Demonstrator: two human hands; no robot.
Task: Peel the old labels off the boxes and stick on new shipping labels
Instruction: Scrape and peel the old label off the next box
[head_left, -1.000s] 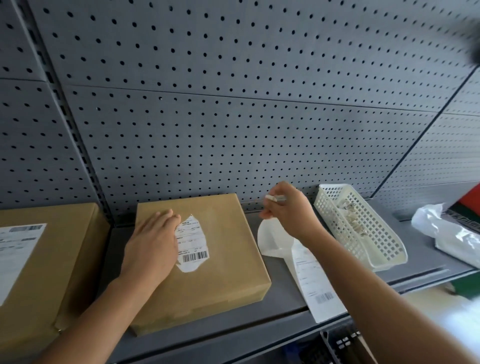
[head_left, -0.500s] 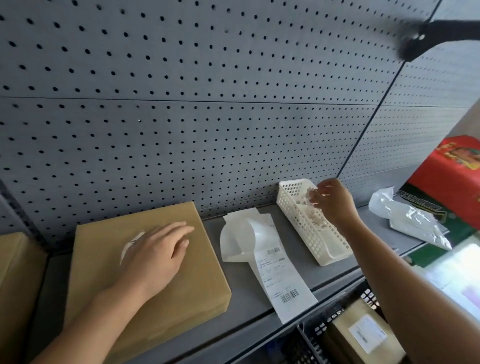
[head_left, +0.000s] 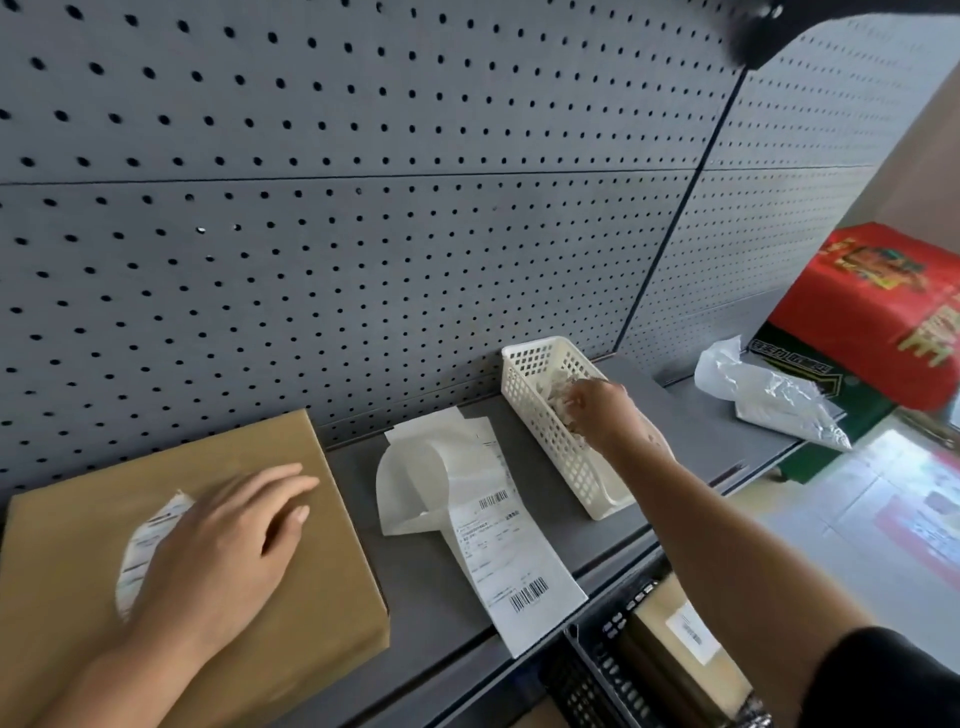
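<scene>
The brown box (head_left: 322, 587) lies flat at the left of the grey shelf (head_left: 421, 587), close to the pegboard wall (head_left: 363, 260). On its top is the old label (head_left: 143, 545), torn at the edges. Its long axis runs from the near left to the far right, and the left hand (head_left: 223, 551) hides its right part. This hand lies flat on the box with straight fingers pointing to the far right; its grip is loose and it holds nothing.

Between the box and the white basket (head_left: 540, 410) lies a strip of new labels (head_left: 498, 561). Its long axis goes from the wall to the front, and the barcode end hangs over the shelf edge.

The right hand (head_left: 602, 410) reaches into the basket, fingers bent down among paper scraps (head_left: 558, 387). Whether its grip has a scrap, I cannot tell.
</scene>
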